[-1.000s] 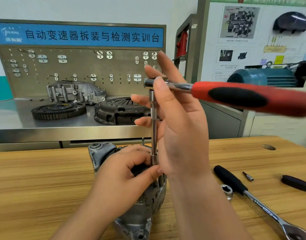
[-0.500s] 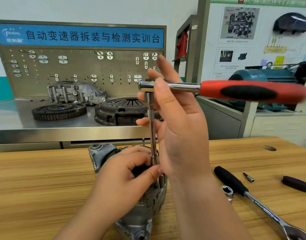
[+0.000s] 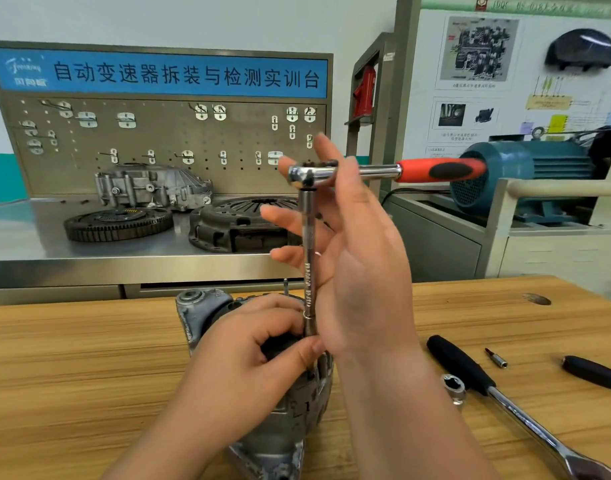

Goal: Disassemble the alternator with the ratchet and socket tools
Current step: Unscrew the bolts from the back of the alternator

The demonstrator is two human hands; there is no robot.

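— Alternator (image 3: 262, 420) stood on your counter (image 3: 72, 375), whole, your left hand (image 3: 252, 362) pinching the extension bar's (image 3: 309, 258) foot.
— And your right hand (image 3: 359, 258)?
— Open-fingered, steadying the ratchet (image 3: 383, 171); most disassembly remained.

I see a bench (image 3: 89, 375) of pale honey wood with straight lengthwise grain filling the lower frame. At lower centre the alternator (image 3: 200, 317) is dull silver-grey with dark slots. The ratchet (image 3: 435, 169) at centre right has a bright chrome head and shaft and a red handle with a black oval inset; its extension bar (image 3: 309, 258) is satin grey steel. At lower right lies a second ratchet (image 3: 470, 372), black-gripped with a chrome shank, beside a shiny silver socket (image 3: 453, 388). Upper left, a blue sign (image 3: 158, 76) carries dark lettering above an olive-grey pegboard (image 3: 158, 133) dotted with holes. At right, a teal motor (image 3: 525, 168).
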